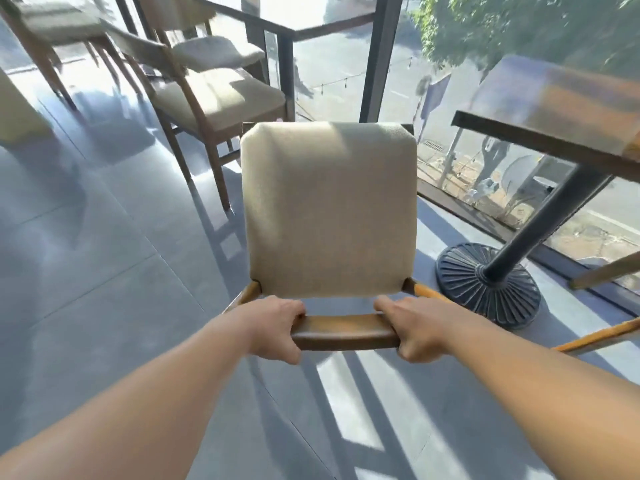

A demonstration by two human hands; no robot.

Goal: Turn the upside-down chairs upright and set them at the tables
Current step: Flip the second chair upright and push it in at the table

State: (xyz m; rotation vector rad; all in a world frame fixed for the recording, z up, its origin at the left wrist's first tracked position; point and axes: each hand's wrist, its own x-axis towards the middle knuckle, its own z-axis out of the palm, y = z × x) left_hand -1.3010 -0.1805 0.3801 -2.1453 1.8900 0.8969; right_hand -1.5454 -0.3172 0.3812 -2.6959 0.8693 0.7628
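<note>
A wooden chair (329, 209) with a beige cushioned seat stands upright in front of me, seat facing up. Both hands grip the top rail of its wooden backrest (344, 332). My left hand (273, 327) holds the rail's left end and my right hand (415, 329) holds its right end. The chair's legs are hidden under the seat. A dark wooden table (540, 133) on a black pedestal stands just to the right of the chair.
The table's round black base (488, 285) sits on the floor right of the chair. Upright chairs (207, 98) stand at another table (311, 22) at the back left. A glass wall (346, 81) runs ahead. A wooden chair leg (595, 337) pokes in at right.
</note>
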